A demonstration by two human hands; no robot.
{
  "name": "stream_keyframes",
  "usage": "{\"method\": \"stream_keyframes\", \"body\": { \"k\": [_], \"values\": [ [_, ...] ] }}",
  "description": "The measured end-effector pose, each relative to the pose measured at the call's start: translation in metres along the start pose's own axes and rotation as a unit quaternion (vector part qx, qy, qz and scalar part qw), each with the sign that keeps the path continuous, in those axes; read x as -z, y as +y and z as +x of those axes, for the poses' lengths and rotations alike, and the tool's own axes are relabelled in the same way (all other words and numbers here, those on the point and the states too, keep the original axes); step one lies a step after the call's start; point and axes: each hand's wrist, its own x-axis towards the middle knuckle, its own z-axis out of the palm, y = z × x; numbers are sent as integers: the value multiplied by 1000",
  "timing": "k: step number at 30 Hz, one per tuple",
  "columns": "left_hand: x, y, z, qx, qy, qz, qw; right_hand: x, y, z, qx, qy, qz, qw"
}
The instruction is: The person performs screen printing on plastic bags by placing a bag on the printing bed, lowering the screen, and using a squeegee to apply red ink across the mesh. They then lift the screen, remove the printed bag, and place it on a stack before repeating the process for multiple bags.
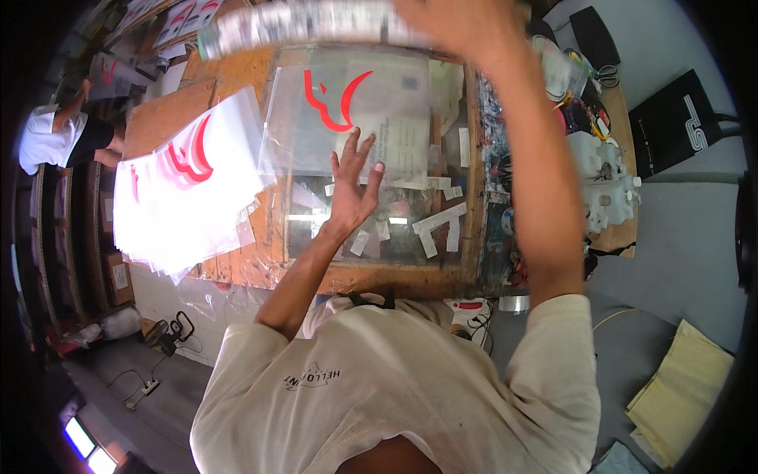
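Note:
My left hand point(353, 186) lies with its fingers spread on the lower edge of a clear plastic sheet or bag point(288, 130). A curved red print marks this sheet, which rests flat on a glass panel point(339, 253) set in the wooden worktable. My right arm reaches to the far side. Up there my right hand point(466, 31) is smeared by motion and partly cut off by the picture's top, over the end of a long, pale, blotchy bar point(316, 28). Whether its fingers grip the bar is not visible.
Left on the table point(237, 265) lies a fanned pile of clear sheets point(189, 221) with red prints. White plastic containers point(604, 178) and scissors point(606, 75) are at the right. A black bag point(675, 126) stands beyond them. Another person point(63, 134) works at far left beside shelves.

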Motion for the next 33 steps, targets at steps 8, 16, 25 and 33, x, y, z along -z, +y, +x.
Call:
{"method": "stream_keyframes", "body": {
  "k": [8, 16, 25, 33],
  "values": [
    [36, 25, -79, 444, 47, -658, 606, -141, -12, -213, -23, -124, 0, 992],
    [-9, -22, -88, 527, 111, -569, 621, -163, -8, -236, -174, -333, 136, 917],
    [-18, -28, -92, 520, 113, -547, 646, -218, 0, -242, -47, -110, -40, 992],
    [-9, -15, -90, 527, 133, -547, 636, -287, 113, -90, -80, -96, -76, 989]
  ]
}}
